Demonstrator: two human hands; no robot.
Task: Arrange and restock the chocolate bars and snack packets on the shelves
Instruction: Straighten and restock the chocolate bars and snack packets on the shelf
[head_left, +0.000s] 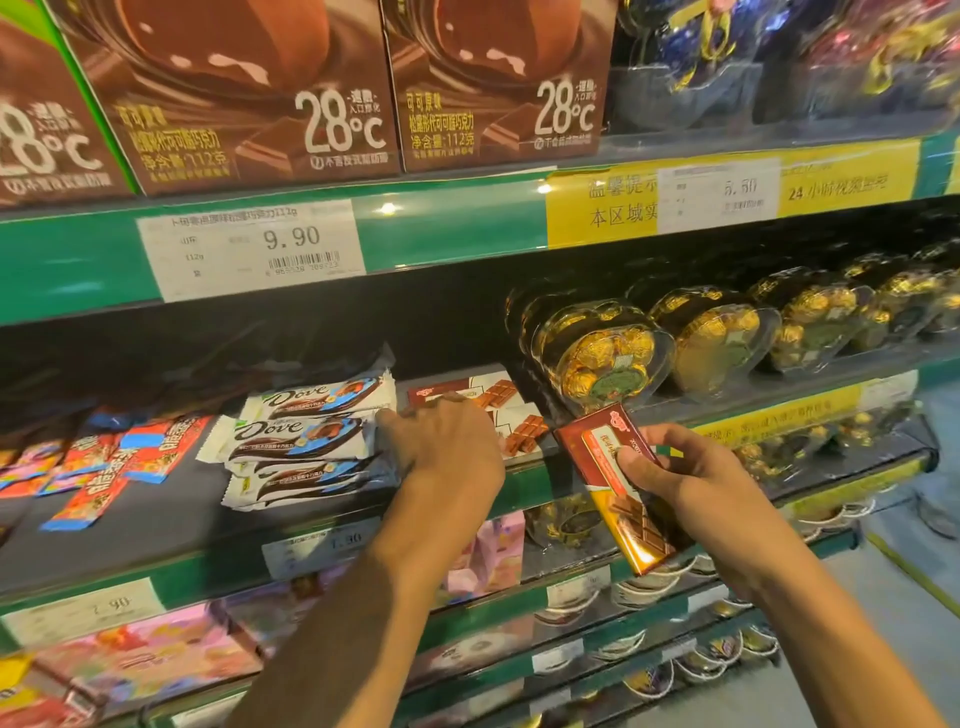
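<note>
While the left hand (447, 441) rests, fingers loosely bent, on the shelved bars (498, 410), the right hand (670, 467), gripping a red bar (618, 483), should slide it flat onto that stack

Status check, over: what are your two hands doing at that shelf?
Right hand grips red-and-gold chocolate bar. Left hand on Dove bars, beside boxed bars. Nothing blocking.

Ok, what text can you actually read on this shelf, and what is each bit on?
"28°C": brown chocolate boxes, top shelf.
"9.90": white price tag.
"5.50": price tag on the yellow strip.
"Dove": white bar wrappers.
Too blurred: lower price tags, and the red bar gripped by the right hand.
</note>
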